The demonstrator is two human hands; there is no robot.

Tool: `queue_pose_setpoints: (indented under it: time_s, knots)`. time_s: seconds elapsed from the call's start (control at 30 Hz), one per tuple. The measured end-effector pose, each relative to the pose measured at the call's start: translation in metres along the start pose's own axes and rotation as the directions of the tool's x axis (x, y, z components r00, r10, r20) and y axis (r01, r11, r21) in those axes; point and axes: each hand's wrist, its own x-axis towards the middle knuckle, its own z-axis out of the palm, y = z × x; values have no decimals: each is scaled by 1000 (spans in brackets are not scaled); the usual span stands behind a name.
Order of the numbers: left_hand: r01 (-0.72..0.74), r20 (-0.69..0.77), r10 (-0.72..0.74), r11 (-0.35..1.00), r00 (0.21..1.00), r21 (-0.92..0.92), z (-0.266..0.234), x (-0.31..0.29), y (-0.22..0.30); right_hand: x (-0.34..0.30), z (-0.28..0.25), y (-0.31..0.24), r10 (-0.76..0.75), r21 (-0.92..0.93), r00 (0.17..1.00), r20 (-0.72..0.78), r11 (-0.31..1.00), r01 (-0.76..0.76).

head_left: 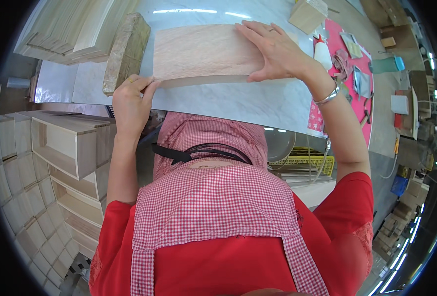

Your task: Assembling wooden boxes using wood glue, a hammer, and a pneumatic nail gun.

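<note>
A pale wooden box with a flat, grained top lies on the white worktable in front of me. My left hand is closed, thumb and fingers pinched at the box's near left corner. Whether a small part sits between those fingertips is hidden. Across the right end of the top, my right hand rests open with its fingers spread. A brown block wrapped in tape stands on the table just beyond my left hand, left of the box.
Stacked thin boards fill the far left. Wooden drawer-like boxes are piled at lower left. A white glue bottle, a pink cloth with tools, and a wooden block lie right. A yellow crate sits below the table.
</note>
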Motion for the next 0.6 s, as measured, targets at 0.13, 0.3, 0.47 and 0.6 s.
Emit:
queue_pose_setpoints:
  time_s: [0.13,0.3,0.47,0.6]
  knots:
    - [10,-6,-10,1000,1000,-19,-1,-1,-2,-39,-7,12,271,284,876,-398,945,-164]
    - [10,12,-10,1000,1000,-6,-3,1,-3,-126,8,8,614,424,694,-377,780,-460]
    - [29,27,-28,998,999,-47,-1,5,-6,-130,21,-11,634,477,703,-320,750,-459]
    - [-3,31,6,995,999,-100,8,19,-14,-137,21,-14,643,473,687,-339,748,-466]
